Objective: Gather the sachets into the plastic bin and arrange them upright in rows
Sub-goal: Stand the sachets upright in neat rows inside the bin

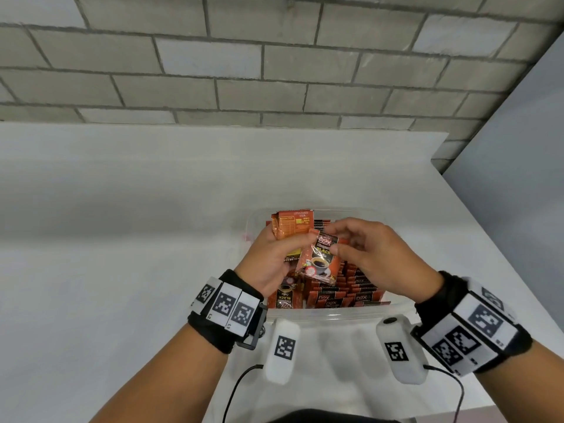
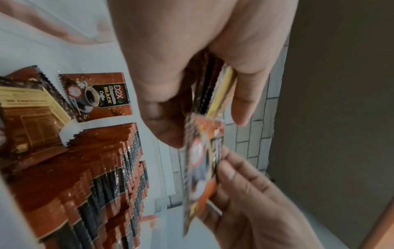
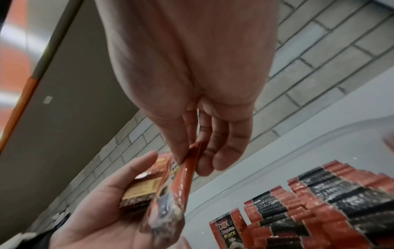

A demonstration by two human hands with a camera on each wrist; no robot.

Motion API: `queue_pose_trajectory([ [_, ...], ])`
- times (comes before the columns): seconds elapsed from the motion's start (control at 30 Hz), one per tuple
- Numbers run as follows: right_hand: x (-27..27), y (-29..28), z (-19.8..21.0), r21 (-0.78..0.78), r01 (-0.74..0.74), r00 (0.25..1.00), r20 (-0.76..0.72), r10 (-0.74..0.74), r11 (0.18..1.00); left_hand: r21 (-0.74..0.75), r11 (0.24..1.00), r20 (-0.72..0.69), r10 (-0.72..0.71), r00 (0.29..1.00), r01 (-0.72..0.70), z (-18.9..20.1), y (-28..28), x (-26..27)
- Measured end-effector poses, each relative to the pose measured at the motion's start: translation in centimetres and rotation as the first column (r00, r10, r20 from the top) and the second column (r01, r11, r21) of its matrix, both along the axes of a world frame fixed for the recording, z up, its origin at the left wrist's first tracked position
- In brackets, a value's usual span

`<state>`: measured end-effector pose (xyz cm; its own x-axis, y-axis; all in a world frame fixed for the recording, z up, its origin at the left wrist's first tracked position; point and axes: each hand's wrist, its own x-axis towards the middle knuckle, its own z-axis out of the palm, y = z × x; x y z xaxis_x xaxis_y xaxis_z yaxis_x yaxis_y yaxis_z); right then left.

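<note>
Both hands work above the clear plastic bin (image 1: 329, 314), which sits on the white bench (image 1: 122, 239) close to the person. The left hand (image 1: 268, 264) grips a small stack of sachets (image 1: 290, 230), fingers curled round it, so that it likely serves as a ready supply. The right hand (image 1: 363, 251) pinches a single D2X black coffee sachet (image 1: 320, 257) by its top edge between thumb and fingertips, probably to peel it off the stack and turn it for standing on end. That sachet hangs printed face up, just over the bin's middle.

Inside the bin, rows of sachets (image 1: 345, 288) stand upright on the right-hand and near parts, packed edge to edge; this seems the finished portion. At the near left corner a loose sachet (image 1: 285, 296) lies flat or leaning, so the arranging looks only partly done.

The head view gives the layout: bin, both hands and the brick wall (image 1: 274, 71) behind. It hides the grips, though. The left wrist view shows the stack (image 2: 215, 91) edge-on, clamped between thumb and fingers (image 2: 241, 94), and a flat sachet (image 2: 100, 96) lying face up on the bin floor beside the rows (image 2: 110, 176). The right wrist view shows the pinch itself: the thumb and fingers (image 3: 217, 151) close on the single sachet's (image 3: 177, 190) corner, with the left palm (image 3: 102, 219) open beneath the stack, and the serrated tops of the rows (image 3: 319, 193) seen from low.
</note>
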<state>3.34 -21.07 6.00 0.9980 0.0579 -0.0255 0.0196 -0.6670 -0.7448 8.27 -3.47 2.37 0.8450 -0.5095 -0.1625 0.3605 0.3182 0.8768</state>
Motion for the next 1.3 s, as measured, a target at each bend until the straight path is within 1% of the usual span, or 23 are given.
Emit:
queue_pose_trajectory([
  [0.1, -0.5, -1.3, -0.2, 0.002, -0.002, 0.998, -0.065, 0.002, 1.000, -0.038, 0.998, -0.065, 0.049, 0.997, -0.052, -0.2, 0.8, 0.7],
  [0.2, -1.4, -2.0, -0.6, -0.060, -0.033, 0.994, -0.109, 0.026, 0.998, -0.081, 0.992, -0.119, 0.087, 0.989, -0.097, -0.4, 1.5, 1.4],
  [0.3, -2.2, -2.2, -1.1, -0.106, -0.091, 0.981, -0.181, 0.071, 0.990, -0.088, 0.990, -0.132, 0.095, 0.987, -0.107, -0.6, 1.6, 1.4],
  [0.43, -2.7, -1.9, -1.6, -0.137, -0.173, 0.962, -0.236, 0.137, 0.975, -0.081, 0.993, -0.133, 0.077, 0.988, -0.088, -0.8, 1.4, 1.2],
  [0.5, -2.8, -1.7, -1.9, -0.184, -0.229, 0.949, -0.261, 0.177, 0.956, -0.072, 0.993, -0.145, 0.080, 0.986, -0.092, -0.9, 1.3, 1.1],
  [0.57, -2.9, -1.7, -2.4, -0.236, -0.259, 0.945, -0.263, 0.195, 0.937, -0.057, 0.994, -0.152, 0.085, 0.985, -0.095, -1.1, 1.3, 1.0],
  [0.7, -2.6, -1.4, -3.3, -0.347, -0.265, 0.956, -0.220, 0.196, 0.900, -0.038, 0.995, -0.150, 0.082, 0.985, -0.089, -1.1, 1.2, 1.0],
  [0.9, -1.6, -1.0, -3.0, -0.365, -0.325, 0.928, -0.301, 0.220, 0.872, -0.033, 0.996, -0.165, 0.082, 0.983, -0.089, -1.0, 1.2, 0.7],
  [1.07, -1.1, -0.7, -3.3, -0.392, -0.377, 0.909, -0.329, 0.255, 0.839, -0.032, 0.997, -0.186, 0.065, 0.980, -0.072, -1.0, 1.1, 0.6],
  [1.2, -0.9, -0.9, -3.5, -0.387, -0.368, 0.910, -0.334, 0.244, 0.845, -0.059, 0.996, -0.227, 0.051, 0.973, -0.066, -1.0, 1.1, 0.6],
  [1.3, -1.0, -1.1, -3.5, -0.358, -0.347, 0.910, -0.353, 0.218, 0.867, -0.081, 0.995, -0.266, 0.039, 0.963, -0.063, -0.9, 1.2, 0.6],
])
